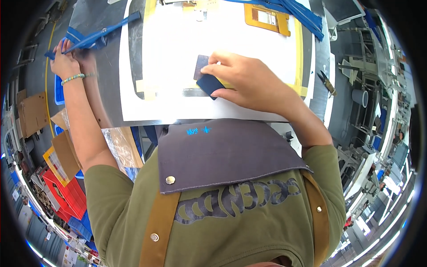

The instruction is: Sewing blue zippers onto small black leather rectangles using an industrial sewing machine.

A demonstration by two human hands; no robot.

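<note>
At the table's left edge my left hand (66, 64) has its fingers closed on the end of a blue zipper strip (103, 33), which stretches off to the upper right over the dark tabletop. My right hand (247, 82) is over the near part of the bright white work surface (178, 49). Its thumb and fingers are closed on a small navy flat piece (210, 85). A second dark flat piece (201, 62) shows just beyond it, under the index fingertip; whether the two are joined I cannot tell.
More blue zipper strips (302, 18) lie at the far right, beside a yellow-orange template frame (267, 20). Yellow tape (299, 53) borders the white surface. Thread snips (328, 83) rest on the right. A blue bin (59, 91) stands below the left edge, with cardboard (33, 115) beyond.
</note>
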